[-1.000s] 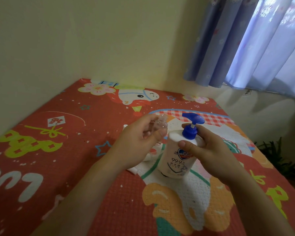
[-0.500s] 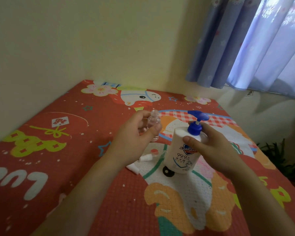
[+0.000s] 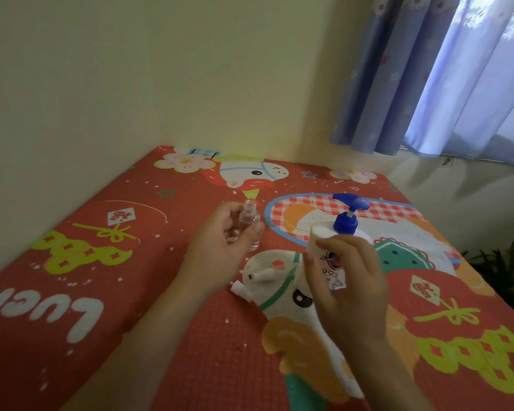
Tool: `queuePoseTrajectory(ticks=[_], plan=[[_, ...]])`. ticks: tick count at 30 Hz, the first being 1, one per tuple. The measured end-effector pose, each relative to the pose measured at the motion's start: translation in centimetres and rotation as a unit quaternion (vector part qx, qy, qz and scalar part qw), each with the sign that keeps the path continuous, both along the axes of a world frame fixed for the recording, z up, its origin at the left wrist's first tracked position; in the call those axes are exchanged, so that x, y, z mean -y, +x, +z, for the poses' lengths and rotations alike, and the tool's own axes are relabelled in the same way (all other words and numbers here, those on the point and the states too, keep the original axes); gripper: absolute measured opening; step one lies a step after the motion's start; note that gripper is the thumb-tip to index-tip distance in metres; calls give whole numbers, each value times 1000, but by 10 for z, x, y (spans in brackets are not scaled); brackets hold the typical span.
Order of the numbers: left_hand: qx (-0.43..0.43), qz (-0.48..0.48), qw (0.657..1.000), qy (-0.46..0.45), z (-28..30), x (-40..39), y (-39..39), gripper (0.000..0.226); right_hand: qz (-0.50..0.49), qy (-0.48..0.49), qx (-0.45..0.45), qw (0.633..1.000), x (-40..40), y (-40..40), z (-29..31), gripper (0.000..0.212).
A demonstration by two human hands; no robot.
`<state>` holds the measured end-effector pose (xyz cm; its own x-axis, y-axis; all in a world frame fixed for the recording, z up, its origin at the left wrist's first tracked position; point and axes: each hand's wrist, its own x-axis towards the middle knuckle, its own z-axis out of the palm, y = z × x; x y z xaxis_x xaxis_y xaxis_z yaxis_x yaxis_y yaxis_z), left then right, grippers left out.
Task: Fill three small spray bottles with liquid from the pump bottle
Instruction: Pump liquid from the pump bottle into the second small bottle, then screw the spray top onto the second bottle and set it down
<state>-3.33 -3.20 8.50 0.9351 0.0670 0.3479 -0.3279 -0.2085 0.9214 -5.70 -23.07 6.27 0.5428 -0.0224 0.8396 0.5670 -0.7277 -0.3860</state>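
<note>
The left hand [image 3: 220, 247] pinched one small clear spray bottle [image 3: 250, 225] between thumb and fingers, upright, its top open, above the red mat [image 3: 101, 292]; the right hand [image 3: 347, 286] curled round the white pump bottle [image 3: 327, 247], just beside it. To do this well, I think the little bottle's mouth should sit right under the blue pump [image 3: 349, 213] spout; press slowly, since the mouth was tiny and drops could miss. I counted one pump bottle, one spray bottle in view, and two small white pieces [image 3: 250, 281] on the mat, maybe spray tops; I could not tell.
</note>
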Motion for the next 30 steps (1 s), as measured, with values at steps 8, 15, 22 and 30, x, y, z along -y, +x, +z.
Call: queuePoseTrajectory(ticks=[8, 15, 22, 30], plan=[[3, 30, 1000, -6, -13, -20, 0, 18, 66, -39, -113, 991, -40, 6, -34, 27], [-2, 54, 998, 15, -23, -32, -11, 22, 64, -143, -235, 959, -57, 12, -51, 37], [-19, 68, 998, 2, -35, -41, -17, 25, 52, -195, -270, 941, -69, 19, -55, 33], [-26, 84, 996, 5, -47, -50, -17, 29, 60, -119, -282, 950, -63, 15, -41, 22]])
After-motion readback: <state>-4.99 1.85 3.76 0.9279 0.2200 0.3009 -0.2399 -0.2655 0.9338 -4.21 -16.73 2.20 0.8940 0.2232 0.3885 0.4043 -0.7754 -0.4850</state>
